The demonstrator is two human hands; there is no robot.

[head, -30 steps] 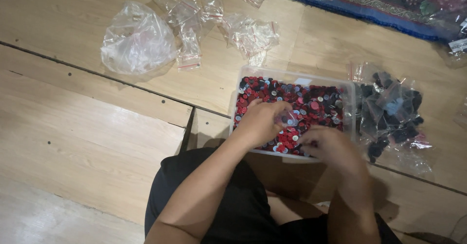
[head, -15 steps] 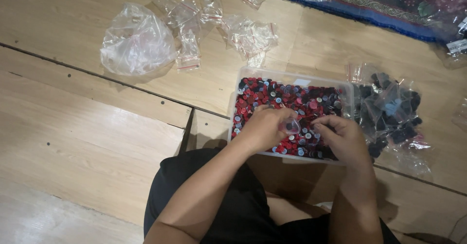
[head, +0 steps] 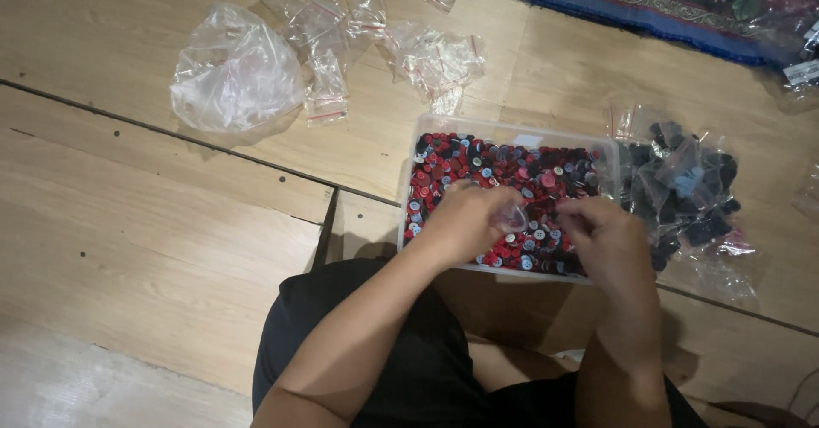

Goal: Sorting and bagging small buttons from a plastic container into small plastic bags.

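A clear plastic box (head: 512, 129) full of small red, blue and dark buttons (head: 478, 168) sits on the wooden floor in front of my knees. Over the box my left hand (head: 465, 219) pinches a small clear plastic bag (head: 514, 217). My right hand (head: 601, 240) hovers close beside it, fingers curled towards the bag's edge; whether it holds a button is hidden. Both hands cover the near part of the box.
Clear bags filled with dark buttons (head: 682, 189) lie right of the box. A large crumpled clear bag (head: 235, 74) and several small empty zip bags (head: 341, 31) lie at the back left. A patterned rug (head: 682, 1) borders the far edge.
My right hand moved up from the box's near edge to meet my left hand. The small clear bag now shows between them.
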